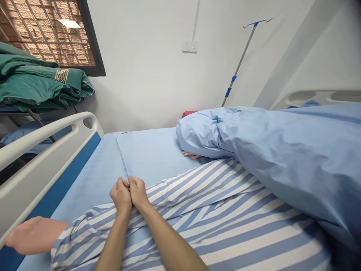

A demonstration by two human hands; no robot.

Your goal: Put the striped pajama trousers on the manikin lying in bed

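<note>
My left hand (121, 195) and my right hand (138, 192) are side by side, both curled into fists with the thumbs near each other. They are over the striped trouser leg (180, 192) of a lying figure, around the lower leg. Whether they rest on the cloth or hover just above it, I cannot tell. Anything inside the curled fingers is hidden. To the left, a bare foot (38, 235) sticks out of the trouser cuff. A light blue quilt (267, 150) covers the figure's upper part at right, and fingertips (191, 154) of the figure's hand show under its edge.
The figure lies on a bed with a light blue sheet (152, 146). A white and blue bed end board (56, 150) stands at left. Beyond it, green folded bedding (42, 82) sits under a barred window. An infusion pole (239, 62) and a wall socket (190, 46) are behind.
</note>
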